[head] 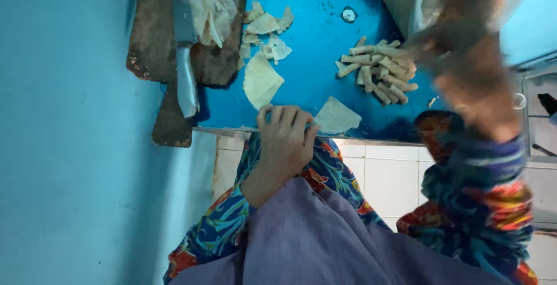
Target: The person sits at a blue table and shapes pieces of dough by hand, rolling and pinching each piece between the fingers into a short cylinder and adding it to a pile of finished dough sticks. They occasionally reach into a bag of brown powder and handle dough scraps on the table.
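Head view showed a cleaver (185,67) on the wooden board (152,35). My left hand (285,137) rested at the blue table (316,35) edge, fingers curled, empty, between two pale wrapper sheets (261,82). Thin rolled pastry sticks (380,70) lay piled by my blurred right hand (473,82); its grip I couldn't tell.

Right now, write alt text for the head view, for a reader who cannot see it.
A person's left hand rests its fingers on the edge of a blue table, between two flat pastry sheets. The right hand, blurred, is raised beside a pile of rolled pastry sticks. A cleaver lies on a wooden board.
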A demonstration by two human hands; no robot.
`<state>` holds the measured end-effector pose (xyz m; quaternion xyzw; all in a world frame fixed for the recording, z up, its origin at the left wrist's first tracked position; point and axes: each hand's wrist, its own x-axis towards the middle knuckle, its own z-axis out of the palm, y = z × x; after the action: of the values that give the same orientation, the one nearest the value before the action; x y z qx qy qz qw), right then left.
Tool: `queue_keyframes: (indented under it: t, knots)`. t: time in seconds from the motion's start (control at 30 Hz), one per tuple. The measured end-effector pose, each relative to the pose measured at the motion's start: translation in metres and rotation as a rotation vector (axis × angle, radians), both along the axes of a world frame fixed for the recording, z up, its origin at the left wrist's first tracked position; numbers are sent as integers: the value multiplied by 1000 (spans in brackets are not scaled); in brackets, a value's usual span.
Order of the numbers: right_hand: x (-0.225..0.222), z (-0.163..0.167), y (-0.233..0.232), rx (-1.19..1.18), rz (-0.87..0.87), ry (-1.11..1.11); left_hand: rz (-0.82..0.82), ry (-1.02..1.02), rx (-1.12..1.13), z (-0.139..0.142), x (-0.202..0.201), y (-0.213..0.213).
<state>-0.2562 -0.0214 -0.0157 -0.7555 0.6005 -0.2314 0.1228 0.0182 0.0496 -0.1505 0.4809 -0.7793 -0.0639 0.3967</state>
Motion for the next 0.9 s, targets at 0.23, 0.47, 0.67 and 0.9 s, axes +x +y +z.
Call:
queue_keyframes:
  t: [0.23, 0.47, 0.67, 0.9]
  knots:
    - [72, -88, 43, 255, 304, -201, 46, -10, 48, 0, -6, 1]
    - [59, -107, 65, -231, 423, 69, 74, -47, 40, 2, -7, -1]
    - [57, -103, 76, -83, 74, -13, 10, 23, 121, 2, -10, 3]
    - [65, -90, 68, -16, 137, 67, -127, 292, 208, 0, -19, 13]
